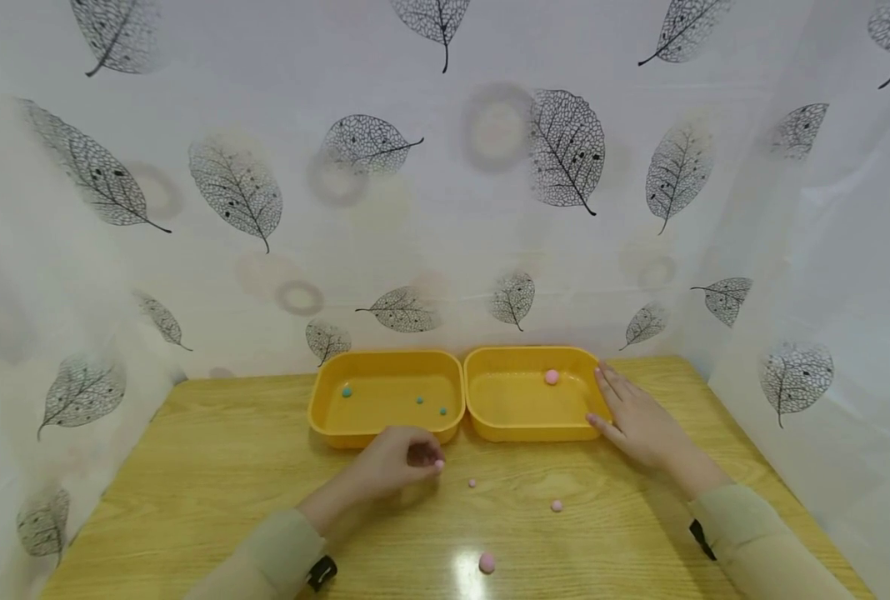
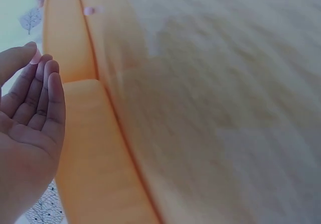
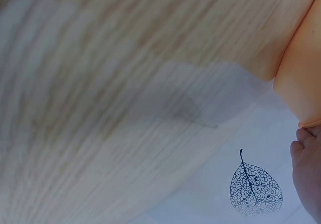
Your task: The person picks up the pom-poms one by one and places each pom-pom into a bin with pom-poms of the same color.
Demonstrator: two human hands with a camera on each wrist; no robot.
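My left hand [image 1: 392,460] pinches a small pink ball [image 1: 439,465] between thumb and fingertips, just in front of the left yellow tray [image 1: 331,417]. The left wrist view also has that pink ball [image 2: 35,58] at the fingertips. On the right, my right hand [image 1: 643,421] rests against the right yellow tray [image 1: 512,402] with its fingers extended along the rim. One pink ball [image 1: 552,377] lies inside this tray. Three teal balls, one of them a teal ball [image 1: 347,392] at the left, lie in the left tray. The right wrist view cuts off most of the right hand [image 3: 308,174].
Loose on the wooden table [image 1: 212,475] are a tiny pink ball [image 1: 472,483], a small pink ball [image 1: 557,506] and a larger pink ball [image 1: 487,562] near the front. A leaf-patterned curtain [image 1: 445,225] hangs behind the trays and along both sides.
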